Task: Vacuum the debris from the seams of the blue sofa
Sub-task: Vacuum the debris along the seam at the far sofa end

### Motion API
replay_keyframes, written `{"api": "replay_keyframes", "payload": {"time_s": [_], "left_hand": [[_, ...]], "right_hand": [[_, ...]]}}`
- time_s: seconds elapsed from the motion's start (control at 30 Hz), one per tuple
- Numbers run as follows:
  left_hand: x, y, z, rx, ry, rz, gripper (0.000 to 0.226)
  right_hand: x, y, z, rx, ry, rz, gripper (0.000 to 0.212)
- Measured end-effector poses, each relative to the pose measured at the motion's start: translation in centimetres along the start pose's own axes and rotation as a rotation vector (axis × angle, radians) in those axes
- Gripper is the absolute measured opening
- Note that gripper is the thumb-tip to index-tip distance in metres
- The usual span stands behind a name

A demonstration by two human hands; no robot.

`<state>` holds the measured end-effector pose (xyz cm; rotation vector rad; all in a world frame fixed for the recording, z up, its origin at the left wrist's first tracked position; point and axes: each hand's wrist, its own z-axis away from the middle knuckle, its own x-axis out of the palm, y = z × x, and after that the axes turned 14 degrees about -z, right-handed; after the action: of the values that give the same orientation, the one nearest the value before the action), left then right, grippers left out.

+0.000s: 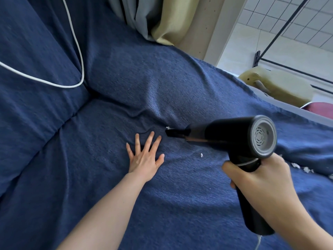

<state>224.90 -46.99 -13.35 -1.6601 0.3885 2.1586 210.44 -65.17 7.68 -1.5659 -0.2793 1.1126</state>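
Note:
The blue sofa (126, 73) fills most of the view, its cover wrinkled along the seam between seat and armrest. My right hand (257, 179) grips the handle of a black handheld vacuum (232, 134). The vacuum's narrow nozzle (175, 132) points left into that seam, right beside a small white scrap of debris (168, 127). My left hand (145, 156) lies flat on the seat with fingers spread, just left of the nozzle. Another white scrap (201, 155) sits on the seat under the vacuum. More white scraps (306, 169) lie near the right edge.
A white cable (79, 51) loops over the sofa's back cushion at upper left. Grey and yellow curtains (155, 18) hang behind the armrest. Beyond the armrest stand an olive padded stool (277, 85), a black metal rack (259, 56) and a tiled wall.

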Motion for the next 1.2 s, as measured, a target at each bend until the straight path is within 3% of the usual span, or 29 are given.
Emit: {"api": "replay_keyframes", "payload": {"time_s": [0.17,0.4,0.63,0.83,1.2], "left_hand": [[0.3,0.6,0.3,-0.022,-0.015,-0.016,0.075],[0.9,0.5,0.7,-0.025,-0.003,-0.038,0.079],[0.4,1.0,0.5,-0.036,0.021,0.013,0.069],[0.1,3.8,0.7,0.094,0.043,0.014,0.071],[1.0,4.6,1.8,0.076,0.067,-0.054,0.072]], "right_hand": [[-0.5,0.0,-0.2,-0.013,0.016,-0.017,0.018],[0.5,0.2,-0.7,-0.004,0.01,-0.047,0.02],[-1.6,0.3,0.0,0.013,0.048,-0.021,0.031],[-3.3,1.3,0.1,0.048,0.046,-0.007,0.023],[-2.6,2.2,1.2,-0.072,0.057,0.019,0.028]]}}
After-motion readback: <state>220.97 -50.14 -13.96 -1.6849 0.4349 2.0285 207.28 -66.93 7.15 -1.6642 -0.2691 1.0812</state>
